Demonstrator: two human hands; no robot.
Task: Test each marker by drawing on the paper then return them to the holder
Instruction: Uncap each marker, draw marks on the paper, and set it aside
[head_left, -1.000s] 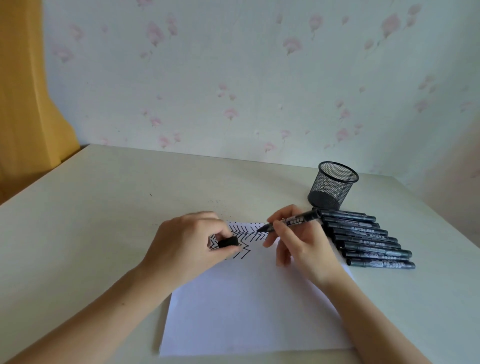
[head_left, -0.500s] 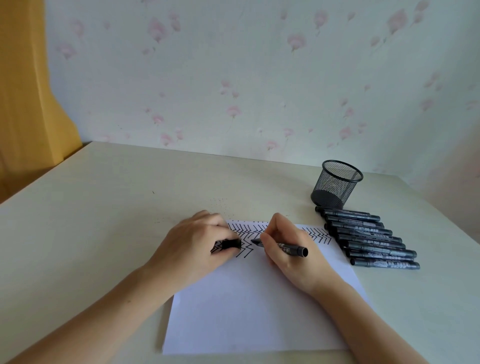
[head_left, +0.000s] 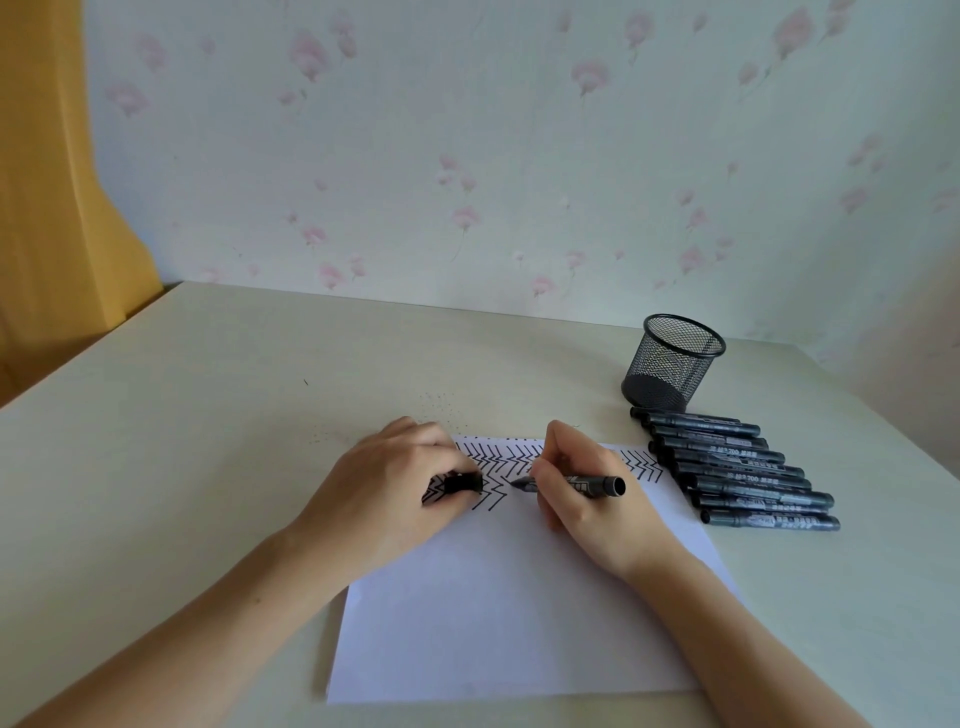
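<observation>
A white sheet of paper (head_left: 498, 613) lies on the table, its far edge covered with black zigzag strokes. My right hand (head_left: 582, 499) grips an uncapped black marker (head_left: 597, 484) in a writing hold, tip touching the paper just right of the zigzags. My left hand (head_left: 395, 488) rests on the paper's left top corner and pinches the black marker cap (head_left: 462, 482). A row of several capped black markers (head_left: 737, 470) lies right of the paper. Behind them stands the black mesh holder (head_left: 672, 364), with nothing seen inside.
The cream table (head_left: 208, 441) meets a floral-papered wall at the back. Small ink specks dot the table beyond the paper. A yellow curtain (head_left: 47, 208) hangs at the left. The table's right edge runs close past the marker row.
My right hand swung the marker from pointing up over the paper down into a writing hold, and its tip now sits on the sheet. The left hand stayed with the cap.
</observation>
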